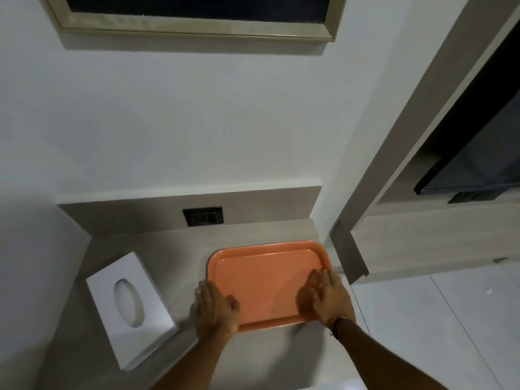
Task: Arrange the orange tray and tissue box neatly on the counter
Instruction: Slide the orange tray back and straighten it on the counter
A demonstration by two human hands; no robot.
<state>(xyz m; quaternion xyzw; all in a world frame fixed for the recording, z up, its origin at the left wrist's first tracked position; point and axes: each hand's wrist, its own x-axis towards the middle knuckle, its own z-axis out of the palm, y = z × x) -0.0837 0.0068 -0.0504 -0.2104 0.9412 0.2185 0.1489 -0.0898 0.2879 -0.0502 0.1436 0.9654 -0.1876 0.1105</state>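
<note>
The orange tray (267, 274) lies flat on the grey counter (157, 249), near its right end. My left hand (215, 309) holds the tray's near left corner, fingers on the rim and thumb on the tray floor. My right hand (327, 298) lies on the tray's near right corner, fingers spread over the rim. A white tissue box (132, 305) with an oval opening lies flat to the left of the tray, turned at an angle, a hand's width from my left hand.
A black wall socket (203, 216) sits in the low backsplash behind the tray. The counter ends just right of the tray at a wall corner (342, 249). A framed dark panel (197, 15) hangs above. Pale floor tiles (436, 319) lie to the right.
</note>
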